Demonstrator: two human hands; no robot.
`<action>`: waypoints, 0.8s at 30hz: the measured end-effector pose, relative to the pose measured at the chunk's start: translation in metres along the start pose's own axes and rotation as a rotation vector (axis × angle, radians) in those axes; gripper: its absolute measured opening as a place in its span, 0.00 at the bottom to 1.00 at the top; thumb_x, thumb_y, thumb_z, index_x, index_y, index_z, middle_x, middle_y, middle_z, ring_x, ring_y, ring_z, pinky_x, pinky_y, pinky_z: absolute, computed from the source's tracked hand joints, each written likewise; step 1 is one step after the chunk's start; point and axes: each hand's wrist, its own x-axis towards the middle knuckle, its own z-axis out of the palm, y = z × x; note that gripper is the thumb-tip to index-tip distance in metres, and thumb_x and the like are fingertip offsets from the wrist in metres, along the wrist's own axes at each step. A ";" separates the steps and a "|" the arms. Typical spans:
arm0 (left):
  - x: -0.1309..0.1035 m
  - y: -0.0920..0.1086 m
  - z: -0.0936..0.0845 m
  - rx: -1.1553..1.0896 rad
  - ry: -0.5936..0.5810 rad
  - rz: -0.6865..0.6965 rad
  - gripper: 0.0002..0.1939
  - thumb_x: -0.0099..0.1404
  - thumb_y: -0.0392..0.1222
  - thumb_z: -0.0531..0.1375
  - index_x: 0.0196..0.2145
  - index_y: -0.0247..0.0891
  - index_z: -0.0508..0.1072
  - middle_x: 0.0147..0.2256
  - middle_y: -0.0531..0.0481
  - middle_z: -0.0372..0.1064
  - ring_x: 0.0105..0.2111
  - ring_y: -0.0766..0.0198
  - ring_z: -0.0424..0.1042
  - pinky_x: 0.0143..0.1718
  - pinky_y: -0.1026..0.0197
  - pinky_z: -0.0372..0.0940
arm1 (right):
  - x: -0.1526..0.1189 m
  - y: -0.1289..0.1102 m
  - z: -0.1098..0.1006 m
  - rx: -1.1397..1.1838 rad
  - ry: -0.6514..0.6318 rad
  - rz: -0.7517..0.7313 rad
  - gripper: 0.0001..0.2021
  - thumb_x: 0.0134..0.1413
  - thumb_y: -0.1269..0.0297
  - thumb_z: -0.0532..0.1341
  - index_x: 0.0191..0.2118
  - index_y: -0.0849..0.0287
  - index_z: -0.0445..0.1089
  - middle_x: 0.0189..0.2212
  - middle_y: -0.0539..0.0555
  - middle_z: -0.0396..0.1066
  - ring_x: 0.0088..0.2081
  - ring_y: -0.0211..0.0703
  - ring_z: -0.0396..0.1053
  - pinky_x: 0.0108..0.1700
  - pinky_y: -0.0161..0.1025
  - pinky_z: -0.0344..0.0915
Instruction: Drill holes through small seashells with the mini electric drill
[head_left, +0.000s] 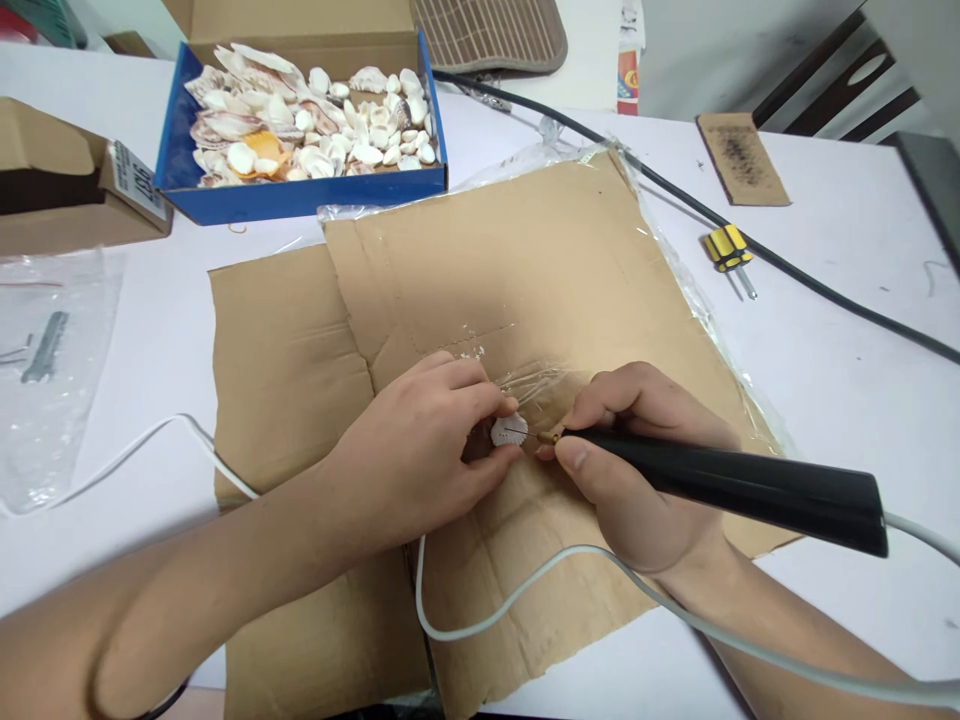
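Observation:
Pinched between the thumb and fingers of my left hand (424, 445) is a small white ribbed seashell (510, 430), held just above the cardboard. Several dark dots run across its face. My right hand (637, 525) is closed around a black pen-shaped mini drill (735, 485), its handle slanting down to the right. The thin bit at its brass chuck (550, 437) points left and lies over the shell's face; whether it touches, I cannot tell. White crumbs (472, 350) and wrinkled clear tape are on the cardboard sheet (487, 270) beneath.
A blue box (300, 200) of seashells stands at the back left, beside a brown carton (75, 190). A white cable (517, 600) loops across the front. On the right are a black cable (682, 200), a yellow-black screwdriver (727, 250) and a cardboard piece (742, 160).

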 end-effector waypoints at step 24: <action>0.000 0.000 0.000 -0.009 -0.004 -0.009 0.07 0.71 0.36 0.67 0.33 0.38 0.78 0.32 0.50 0.75 0.36 0.58 0.72 0.40 0.55 0.69 | -0.001 0.002 -0.001 0.028 -0.025 -0.002 0.07 0.52 0.69 0.68 0.31 0.50 0.70 0.21 0.46 0.71 0.21 0.43 0.68 0.23 0.42 0.61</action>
